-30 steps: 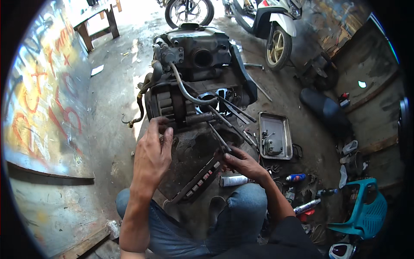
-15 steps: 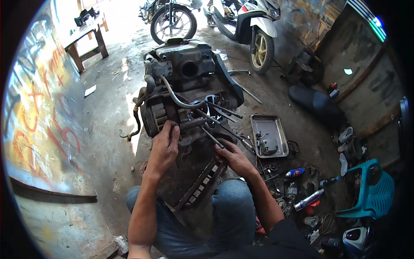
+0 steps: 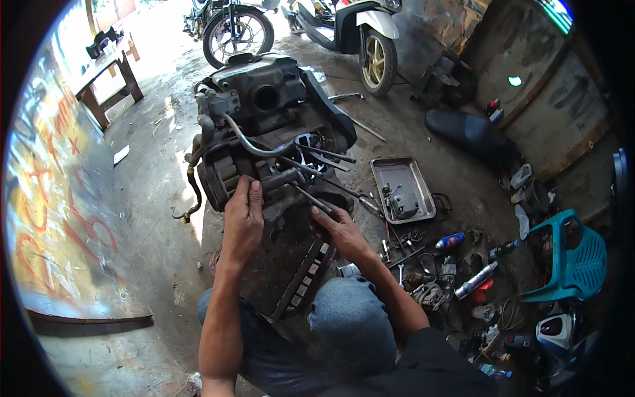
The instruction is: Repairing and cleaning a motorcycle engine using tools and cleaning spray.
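A large greasy engine (image 3: 264, 99) stands on the floor in front of me. Several thin metal rods (image 3: 324, 173) jut out of its near right part. The fingertips of my right hand (image 3: 340, 231) close round the near end of one slanting rod (image 3: 308, 196). My left hand (image 3: 243, 215) has its thumb and fingers pressed together at the engine's near left side, beside the left end of a dark cylindrical part (image 3: 281, 180). What those left fingers pinch, if anything, is hidden. A bent metal pipe (image 3: 246, 142) curves across the engine above both hands.
Right of the engine lies a metal tray (image 3: 428, 192) holding a metal part (image 3: 403, 206). Tools, a blue spray can (image 3: 450, 241) and a silver canister (image 3: 476, 280) clutter the floor near a teal plastic chair (image 3: 575, 258). A motorcycle seat (image 3: 466, 135) and a scooter (image 3: 377, 40) are farther back.
The view has shifted, so the engine now appears farther left. My right hand stays at the rod's end and my left hand at the engine's near left side. My right knee appears moved.
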Motion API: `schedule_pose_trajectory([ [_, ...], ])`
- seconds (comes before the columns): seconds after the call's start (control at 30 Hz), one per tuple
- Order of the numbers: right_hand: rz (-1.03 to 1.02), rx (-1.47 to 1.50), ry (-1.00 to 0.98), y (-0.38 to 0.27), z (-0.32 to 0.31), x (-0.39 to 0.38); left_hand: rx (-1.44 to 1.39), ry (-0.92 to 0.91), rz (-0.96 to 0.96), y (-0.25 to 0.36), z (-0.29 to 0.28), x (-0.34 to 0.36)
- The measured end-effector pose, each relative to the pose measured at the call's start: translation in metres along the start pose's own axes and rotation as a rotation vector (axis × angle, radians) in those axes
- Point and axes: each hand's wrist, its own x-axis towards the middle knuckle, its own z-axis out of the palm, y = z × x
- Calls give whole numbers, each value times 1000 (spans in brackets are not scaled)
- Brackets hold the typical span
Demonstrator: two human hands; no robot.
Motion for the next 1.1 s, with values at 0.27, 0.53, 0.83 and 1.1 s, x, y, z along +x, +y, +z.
schedule_pose_trajectory([
  [0.27, -93, -41, -84, -21, 5, 2, 228, 144, 159, -14, 2, 1],
  [0.53, -161, -58, 1, -9, 4, 16, -452, 163, 26, -16, 23, 6],
  [0.83, 28, -95, -45, -37, -1, 8, -264, 139, 123, -20, 20, 5],
  [1.1, -133, -199, -9, -17, 9, 20, 110, 160, 292, -32, 9, 6],
])
